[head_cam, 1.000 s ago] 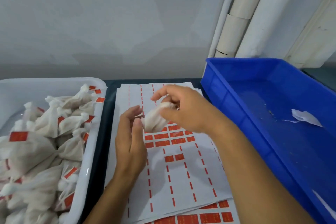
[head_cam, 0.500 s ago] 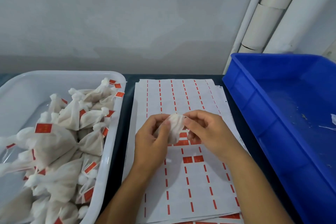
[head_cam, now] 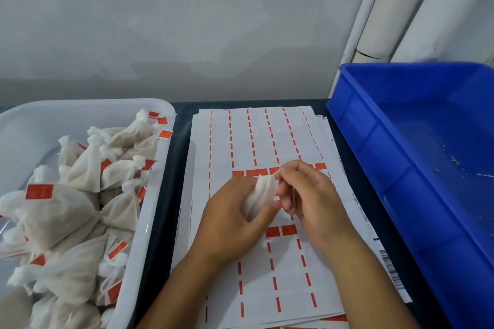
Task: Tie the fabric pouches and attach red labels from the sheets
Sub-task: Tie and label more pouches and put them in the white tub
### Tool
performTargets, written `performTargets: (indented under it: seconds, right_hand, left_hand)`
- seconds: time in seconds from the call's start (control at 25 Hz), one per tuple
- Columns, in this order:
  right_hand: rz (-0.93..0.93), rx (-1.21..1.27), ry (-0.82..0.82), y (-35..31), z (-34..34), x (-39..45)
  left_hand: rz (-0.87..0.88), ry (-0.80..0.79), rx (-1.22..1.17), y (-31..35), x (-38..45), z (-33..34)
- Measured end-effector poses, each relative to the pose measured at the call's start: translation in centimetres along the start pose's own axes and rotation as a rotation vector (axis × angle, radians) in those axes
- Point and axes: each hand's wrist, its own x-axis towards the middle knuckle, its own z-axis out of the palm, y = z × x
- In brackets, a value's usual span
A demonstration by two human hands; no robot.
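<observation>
A small white fabric pouch (head_cam: 260, 195) is held above the stack of label sheets (head_cam: 254, 136). My left hand (head_cam: 230, 219) grips the pouch's body from the left, thumb across its lower end. My right hand (head_cam: 310, 200) pinches the pouch's top end between thumb and forefinger. Most labels are gone from the top sheet; a row of red labels (head_cam: 256, 172) shows just behind my hands and two red labels (head_cam: 280, 231) lie below them.
A white tub (head_cam: 157, 211) at the left holds several tied pouches with red labels. A blue crate (head_cam: 387, 168) stands at the right, almost bare inside. White pipes run up the wall behind it. The dark table edge shows between containers.
Both hands came together on the pouch over the sheets; my left hand now wraps the body while my right has shifted to the top end. The view has swung left.
</observation>
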Motion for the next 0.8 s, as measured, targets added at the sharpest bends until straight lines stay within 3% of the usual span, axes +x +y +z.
performTargets:
  seconds: [0.2,0.52,0.72,0.8]
  right_hand:
    - [0.0,0.002,0.021,0.0,0.0,0.0]
    - [-0.014,0.138,0.019,-0.1,-0.2,0.0]
    - [-0.026,0.155,0.043,-0.1,-0.2,0.1]
    - [-0.034,0.153,0.048,0.0,-0.2,0.0]
  left_hand:
    - [-0.034,0.064,0.101,-0.7,0.1,0.5]
    - [-0.06,0.011,0.116,-0.1,0.0,0.3]
    - [-0.113,0.16,-0.117,1.2,0.2,0.0]
    - [-0.209,0.139,-0.277,1.5,0.3,0.0]
